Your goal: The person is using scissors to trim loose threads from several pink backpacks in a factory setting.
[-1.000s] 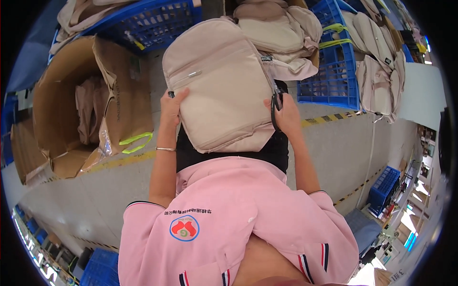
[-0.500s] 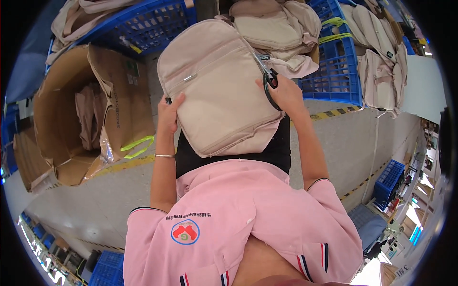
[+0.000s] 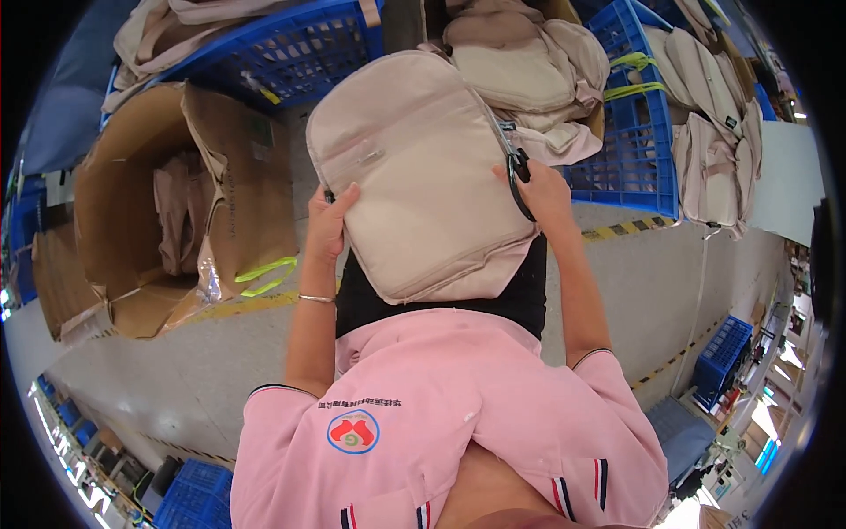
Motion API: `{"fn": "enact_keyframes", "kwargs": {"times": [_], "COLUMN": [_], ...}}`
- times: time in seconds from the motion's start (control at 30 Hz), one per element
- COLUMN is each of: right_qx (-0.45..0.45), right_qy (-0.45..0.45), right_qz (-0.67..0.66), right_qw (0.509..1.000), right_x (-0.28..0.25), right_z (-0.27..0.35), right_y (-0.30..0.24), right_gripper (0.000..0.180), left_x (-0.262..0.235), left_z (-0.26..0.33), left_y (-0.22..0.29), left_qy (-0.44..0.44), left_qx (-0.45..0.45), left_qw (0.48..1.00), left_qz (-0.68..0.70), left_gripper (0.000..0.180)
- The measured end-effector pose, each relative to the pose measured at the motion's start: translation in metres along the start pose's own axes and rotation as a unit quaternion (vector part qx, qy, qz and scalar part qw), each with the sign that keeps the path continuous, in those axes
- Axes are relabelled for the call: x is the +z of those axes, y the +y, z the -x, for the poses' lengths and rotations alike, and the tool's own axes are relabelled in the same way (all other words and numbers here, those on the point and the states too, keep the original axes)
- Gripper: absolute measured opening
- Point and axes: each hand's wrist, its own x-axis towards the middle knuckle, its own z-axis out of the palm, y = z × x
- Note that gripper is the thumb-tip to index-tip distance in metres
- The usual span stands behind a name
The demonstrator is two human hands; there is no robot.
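Note:
A pale beige-pink backpack spans the space in front of my lap, its broad panel facing up. My left hand is closed on its left edge, thumb on top and the other fingers hidden underneath. At the right edge, my right hand is closed round black-handled scissors. The scissor blades lie along the bag's edge, mostly hidden. Whether the right fingers also pinch the fabric, I cannot tell. A small light tag or thread mark shows on the upper left of the panel.
At left stands an open cardboard box with pink fabric inside. Blue crates are ahead, and another blue crate with yellow-green straps is at the right. More beige backpacks are piled beyond mine. Yellow-black tape marks the floor.
The whole view has shifted slightly, so everything sits a little lower and to the right. The backpack's upper panel looks flatter. Both hands keep their holds.

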Motion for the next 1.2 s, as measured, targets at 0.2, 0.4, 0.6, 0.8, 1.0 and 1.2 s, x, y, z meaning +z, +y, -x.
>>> {"fn": "enact_keyframes", "kwargs": {"times": [0.2,0.4,0.6,0.8,1.0,1.2], "right_qx": [-0.006,-0.040,-0.051,0.015,-0.004,-0.015], "right_qy": [-0.005,0.023,0.104,0.074,0.108,0.061], "right_qz": [0.000,-0.026,-0.159,-0.280,-0.211,-0.247], "right_qw": [1.000,0.999,0.980,0.957,0.971,0.967], "right_x": [0.001,0.021,0.038,0.017,0.071,0.048], "right_z": [-0.016,-0.038,-0.029,0.011,0.008,0.029], "right_y": [0.000,0.027,0.066,0.031,0.071,0.038], "right_gripper": [0.075,0.062,0.051,0.068,0.061,0.051], "left_x": [0.000,0.001,0.022,0.010,-0.066,-0.127], "left_z": [-0.001,0.000,0.028,0.072,0.111,0.134], "left_y": [-0.001,0.010,0.052,0.127,0.207,0.219], "left_qy": [-0.004,-0.003,0.016,0.045,0.083,0.002], "left_qx": [-0.004,0.008,0.047,0.137,0.339,0.334], "left_qw": [1.000,1.000,0.998,0.983,0.925,0.920], "left_qz": [-0.017,-0.006,0.032,0.116,0.147,0.205], "left_gripper": [0.048,0.049,0.045,0.043,0.051,0.044]}}
